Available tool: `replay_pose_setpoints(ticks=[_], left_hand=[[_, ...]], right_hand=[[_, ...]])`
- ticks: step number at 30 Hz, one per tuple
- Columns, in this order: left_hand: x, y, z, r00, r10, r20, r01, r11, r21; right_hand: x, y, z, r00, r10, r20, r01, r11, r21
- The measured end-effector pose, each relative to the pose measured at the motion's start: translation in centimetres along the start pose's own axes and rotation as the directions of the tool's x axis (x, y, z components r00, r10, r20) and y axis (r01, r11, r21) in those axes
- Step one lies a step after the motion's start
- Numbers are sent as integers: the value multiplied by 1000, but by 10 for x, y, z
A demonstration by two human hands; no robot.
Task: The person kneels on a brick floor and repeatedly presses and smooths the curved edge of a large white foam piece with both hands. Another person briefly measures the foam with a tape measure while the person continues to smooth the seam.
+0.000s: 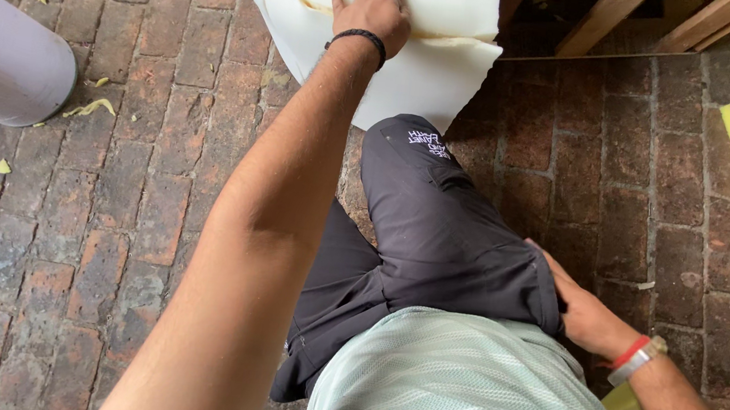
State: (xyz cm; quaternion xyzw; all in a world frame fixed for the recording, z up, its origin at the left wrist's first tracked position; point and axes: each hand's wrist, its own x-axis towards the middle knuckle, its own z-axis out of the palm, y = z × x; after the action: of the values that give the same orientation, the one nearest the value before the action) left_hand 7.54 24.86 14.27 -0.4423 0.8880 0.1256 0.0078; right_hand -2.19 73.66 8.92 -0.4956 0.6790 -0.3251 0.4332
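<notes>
Soft white foam sheets (426,75) are pressed under the flat, open left hand (371,13); the right hand (586,313) is rested, unclenched, on the dark-trousered thigh (445,223).

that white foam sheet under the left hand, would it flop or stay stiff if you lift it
Probably floppy: the white foam sheet already folds over itself in layers under the left hand. Likely light for its size, being thick soft foam. It should grip rather than slide on the rough brick floor, and its torn edge suggests it rips easily.
</notes>
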Motion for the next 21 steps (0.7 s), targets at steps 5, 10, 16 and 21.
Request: replay_pose_setpoints(ticks=[5,10,16,21], left_hand=[[-5,-2,-2,999,8,31,-8,1000,-13],[-6,-5,-5,999,15,44,-15,1000,-4],[3,-8,-5,997,19,68,-14,997,-82],[10,-16,-3,999,32,39,-26,989,-143]], right_hand=[[12,-30,9,945,-213,-247,97,907,-410],[8,-40,12,937,36,-347,-267,715,-646],[-46,-32,-85,694,665,-277,-710,566,-419],[-22,-35,-116,819,396,-415,-84,798,597]])
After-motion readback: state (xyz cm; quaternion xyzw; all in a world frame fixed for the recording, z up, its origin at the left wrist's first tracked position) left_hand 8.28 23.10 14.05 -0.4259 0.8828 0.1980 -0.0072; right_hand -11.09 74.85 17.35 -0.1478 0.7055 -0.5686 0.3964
